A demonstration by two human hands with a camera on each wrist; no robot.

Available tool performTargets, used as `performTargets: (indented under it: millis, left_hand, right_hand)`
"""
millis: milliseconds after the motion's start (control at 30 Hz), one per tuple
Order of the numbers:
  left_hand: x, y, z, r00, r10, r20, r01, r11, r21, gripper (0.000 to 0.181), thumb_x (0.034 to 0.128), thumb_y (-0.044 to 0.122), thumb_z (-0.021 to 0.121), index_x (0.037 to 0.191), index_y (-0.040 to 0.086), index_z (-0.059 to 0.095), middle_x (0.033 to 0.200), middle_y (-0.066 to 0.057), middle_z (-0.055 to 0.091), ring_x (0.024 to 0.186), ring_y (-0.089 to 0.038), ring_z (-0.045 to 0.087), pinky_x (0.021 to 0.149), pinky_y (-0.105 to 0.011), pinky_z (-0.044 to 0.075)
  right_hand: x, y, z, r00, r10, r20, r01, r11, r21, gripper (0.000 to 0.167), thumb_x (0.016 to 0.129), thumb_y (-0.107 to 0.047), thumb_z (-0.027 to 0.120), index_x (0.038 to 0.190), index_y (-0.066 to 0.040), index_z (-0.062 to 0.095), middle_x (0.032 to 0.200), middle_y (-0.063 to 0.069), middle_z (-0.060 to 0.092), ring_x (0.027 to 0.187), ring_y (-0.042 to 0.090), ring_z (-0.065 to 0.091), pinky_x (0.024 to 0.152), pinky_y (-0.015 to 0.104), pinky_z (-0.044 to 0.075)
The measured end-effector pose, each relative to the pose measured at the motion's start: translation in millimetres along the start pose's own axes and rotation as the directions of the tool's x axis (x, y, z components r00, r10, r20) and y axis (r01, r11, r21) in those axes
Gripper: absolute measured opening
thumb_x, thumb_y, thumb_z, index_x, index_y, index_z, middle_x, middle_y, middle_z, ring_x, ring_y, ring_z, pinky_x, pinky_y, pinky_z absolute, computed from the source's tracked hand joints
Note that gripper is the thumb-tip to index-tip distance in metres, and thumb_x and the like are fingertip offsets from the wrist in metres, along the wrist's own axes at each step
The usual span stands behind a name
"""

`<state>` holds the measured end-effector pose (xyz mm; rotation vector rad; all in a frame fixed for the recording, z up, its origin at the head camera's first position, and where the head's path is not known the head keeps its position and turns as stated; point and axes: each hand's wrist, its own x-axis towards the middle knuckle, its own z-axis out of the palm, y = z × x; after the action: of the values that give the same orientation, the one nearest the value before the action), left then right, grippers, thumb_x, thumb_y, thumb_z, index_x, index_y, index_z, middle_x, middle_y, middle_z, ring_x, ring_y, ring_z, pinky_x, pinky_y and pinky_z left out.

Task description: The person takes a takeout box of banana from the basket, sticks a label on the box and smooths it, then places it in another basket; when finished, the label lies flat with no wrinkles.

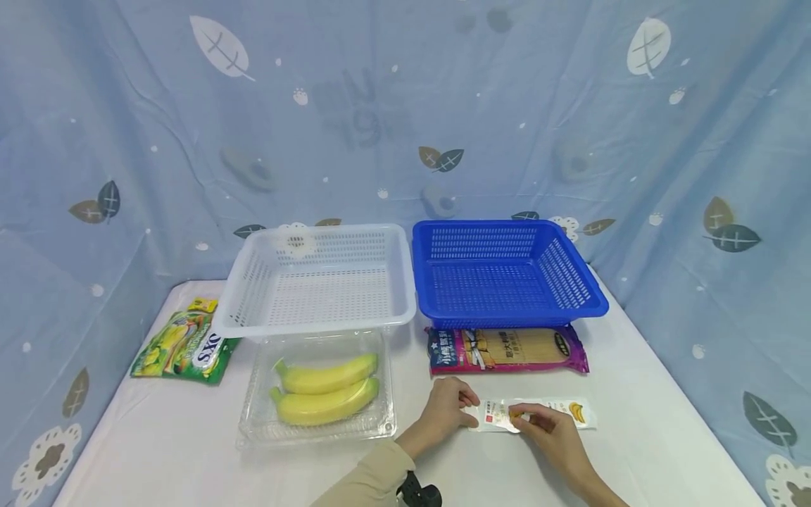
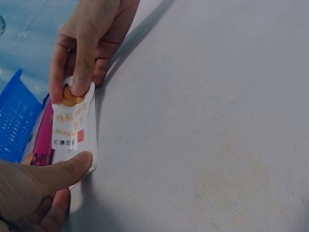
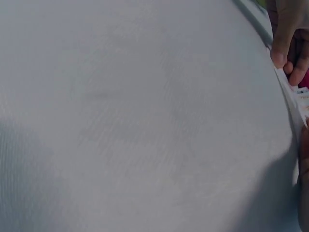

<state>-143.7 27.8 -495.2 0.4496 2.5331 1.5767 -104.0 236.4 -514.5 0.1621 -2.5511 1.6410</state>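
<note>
A white packet with banana prints [image 1: 497,414] [image 2: 70,125] lies flat on the table, in front of the noodle pack. My left hand [image 1: 441,415] [image 2: 36,195] [image 3: 291,38] pinches its left end between thumb and fingers. With thumb and fingertips, my right hand [image 1: 557,443] [image 2: 91,41] [image 3: 304,179] grips a printed white part by a banana picture. More white packaging stretches right beneath that hand, with another banana picture; whether it is one piece or two I cannot tell. In the right wrist view only a sliver of packet [image 3: 301,99] shows.
A white basket [image 1: 317,329] and a blue basket [image 1: 513,320] stand at the back. The purple noodle pack [image 1: 507,350] lies before the blue one. On the left are a clear box [image 1: 260,422] holding two bananas [image 1: 326,408] and a green bag [image 1: 180,345].
</note>
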Motion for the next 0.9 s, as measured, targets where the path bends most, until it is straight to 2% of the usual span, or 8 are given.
performTargets:
  millis: [100, 233, 333, 433, 533, 667, 800, 900]
  left_hand:
    - [-1.0, 1.6, -0.1, 1.000, -0.014, 0.004, 0.014, 1.000, 0.005, 0.025, 0.0568, -0.013, 0.084, 0.074, -0.003, 0.069, 0.065, -0.002, 0.062, 0.060, -0.001, 0.048, 0.056, -0.014, 0.043]
    - [-1.5, 2.1, -0.1, 1.000, -0.010, -0.001, 0.010, 1.000, 0.018, 0.025, 0.0568, -0.012, 0.085, 0.074, -0.002, 0.069, 0.065, -0.001, 0.062, 0.060, -0.001, 0.049, 0.057, -0.015, 0.044]
    - [-1.4, 2.6, -0.6, 1.000, -0.008, -0.005, 0.008, 1.000, 0.024, 0.025, 0.0562, -0.012, 0.085, 0.073, -0.002, 0.069, 0.065, -0.002, 0.062, 0.060, -0.002, 0.049, 0.057, -0.015, 0.044]
    - [-1.7, 2.6, -0.8, 1.000, -0.012, -0.001, 0.012, 1.000, 0.028, 0.025, 0.0565, -0.011, 0.085, 0.073, -0.002, 0.069, 0.064, -0.002, 0.061, 0.060, -0.002, 0.048, 0.057, -0.015, 0.043]
    - [-1.6, 0.0, 0.4, 1.000, 0.007, 0.001, -0.007, 0.998, 0.060, 0.025, 0.0570, -0.010, 0.086, 0.073, 0.000, 0.069, 0.065, 0.001, 0.060, 0.060, -0.001, 0.047, 0.057, -0.015, 0.043]
    - [-4.4, -4.4, 1.9, 0.999, 0.053, -0.001, -0.052, 0.993, 0.104, 0.023, 0.0615, -0.006, 0.085, 0.077, 0.001, 0.070, 0.071, 0.003, 0.059, 0.065, 0.000, 0.048, 0.061, -0.014, 0.045]
    - [-10.4, -6.7, 0.1, 0.996, 0.086, -0.012, -0.085, 0.995, 0.047, 0.021, 0.0664, -0.006, 0.082, 0.083, 0.000, 0.070, 0.080, 0.000, 0.061, 0.072, -0.004, 0.054, 0.067, -0.016, 0.049]
    - [-12.4, -7.8, -1.1, 0.995, 0.101, -0.020, -0.101, 0.995, 0.005, 0.023, 0.0665, -0.007, 0.081, 0.085, -0.001, 0.070, 0.083, -0.002, 0.063, 0.075, -0.007, 0.056, 0.069, -0.017, 0.051]
  right_hand:
    - [-1.1, 4, -5, 1.000, -0.017, -0.010, 0.017, 1.000, 0.020, 0.016, 0.079, 0.006, 0.072, 0.095, 0.005, 0.071, 0.090, 0.001, 0.071, 0.068, 0.004, 0.053, 0.057, 0.019, 0.047]
    - [2.6, 6, -18, 0.990, 0.141, -0.003, -0.140, 0.989, 0.056, 0.021, 0.081, 0.001, 0.072, 0.101, 0.006, 0.069, 0.084, -0.006, 0.066, 0.067, 0.003, 0.050, 0.056, 0.017, 0.045]
    - [7.8, 5, -30, 0.963, 0.255, 0.086, -0.263, 0.960, 0.099, 0.028, 0.085, -0.003, 0.070, 0.110, 0.009, 0.065, 0.085, -0.008, 0.063, 0.070, 0.001, 0.049, 0.059, 0.016, 0.046]
    - [12.8, 5, -42, 0.926, 0.301, 0.229, -0.339, 0.929, 0.151, 0.035, 0.089, -0.007, 0.067, 0.118, 0.012, 0.060, 0.092, -0.006, 0.065, 0.078, 0.001, 0.054, 0.069, 0.017, 0.050]
    - [16.3, 5, -50, 0.879, 0.348, 0.326, -0.419, 0.889, 0.182, 0.038, 0.091, -0.011, 0.065, 0.122, 0.010, 0.057, 0.100, -0.003, 0.066, 0.085, 0.003, 0.057, 0.076, 0.020, 0.052]
    - [20.0, 5, -58, 0.853, 0.362, 0.375, -0.460, 0.862, 0.213, 0.033, 0.091, -0.012, 0.066, 0.120, 0.003, 0.062, 0.100, -0.005, 0.066, 0.086, 0.003, 0.058, 0.078, 0.022, 0.053]
    - [23.8, 7, -67, 0.837, 0.346, 0.425, -0.477, 0.840, 0.257, 0.026, 0.093, -0.010, 0.063, 0.118, -0.005, 0.064, 0.099, -0.008, 0.067, 0.086, 0.003, 0.059, 0.078, 0.022, 0.053]
    - [26.1, 8, -71, 0.826, 0.349, 0.443, -0.491, 0.832, 0.260, 0.026, 0.094, -0.010, 0.062, 0.119, -0.006, 0.064, 0.099, -0.007, 0.067, 0.087, 0.003, 0.059, 0.078, 0.022, 0.052]
